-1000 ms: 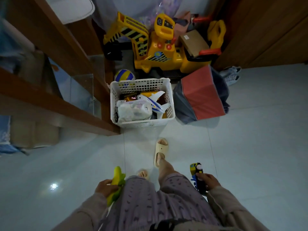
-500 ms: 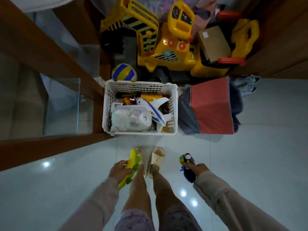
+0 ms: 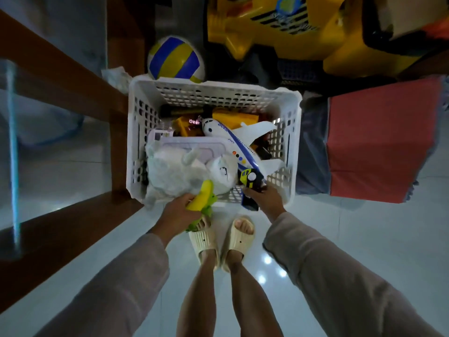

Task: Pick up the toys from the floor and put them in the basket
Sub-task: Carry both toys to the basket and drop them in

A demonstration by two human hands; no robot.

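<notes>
The left hand (image 3: 178,211) is closed around a yellow and green toy (image 3: 202,199), held at the near rim of the white basket (image 3: 138,132); the right hand (image 3: 264,199) grips a dark toy train (image 3: 251,181) with a yellow front, its nose already over the rim beside the toy plane (image 3: 230,135). Half a second ago both hands hung low by the slippers (image 3: 220,239), short of the basket; now both toys have come up to its edge, and the view sits closer.
</notes>
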